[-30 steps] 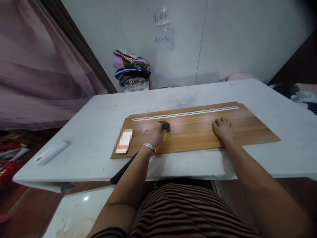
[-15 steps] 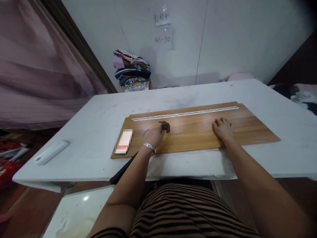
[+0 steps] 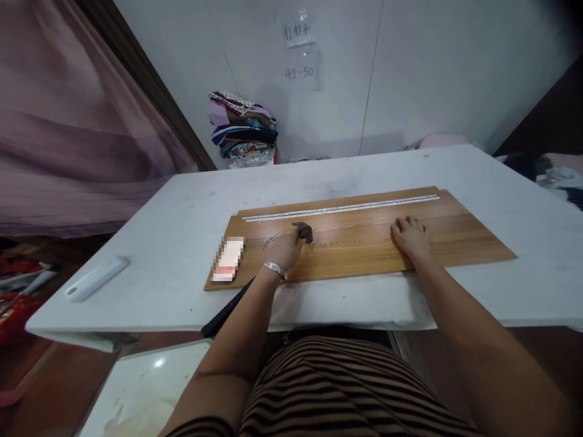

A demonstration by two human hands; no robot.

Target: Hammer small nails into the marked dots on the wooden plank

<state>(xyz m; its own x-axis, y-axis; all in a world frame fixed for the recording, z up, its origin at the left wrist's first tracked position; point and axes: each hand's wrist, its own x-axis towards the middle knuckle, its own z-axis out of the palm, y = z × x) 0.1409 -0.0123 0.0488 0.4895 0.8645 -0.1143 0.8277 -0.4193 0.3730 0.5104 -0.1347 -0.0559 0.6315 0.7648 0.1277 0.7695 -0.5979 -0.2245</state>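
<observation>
My left hand [image 3: 285, 249] is closed around a hammer, close to its head. The dark metal hammer head [image 3: 303, 231] sits just beyond my fingers, low over a wooden board [image 3: 464, 233]. Its black handle [image 3: 225, 312] runs back under my forearm past the board's near edge. My right hand [image 3: 411, 235] rests palm down on the board, fingers apart and slightly bent, holding nothing visible. Several loose nails [image 3: 270, 241] lie left of my left hand. A row of small dark marks [image 3: 339, 243], perhaps nails or holes, extends right from the hammer head.
Two white marked strips [image 3: 341, 209] run along the board's far side. A phone with a blurred screen [image 3: 229, 260] lies at its left end. A white long object [image 3: 96, 279] is on the white table [image 3: 159, 212]. Folded clothes [image 3: 245, 128] are stacked behind, by the wall.
</observation>
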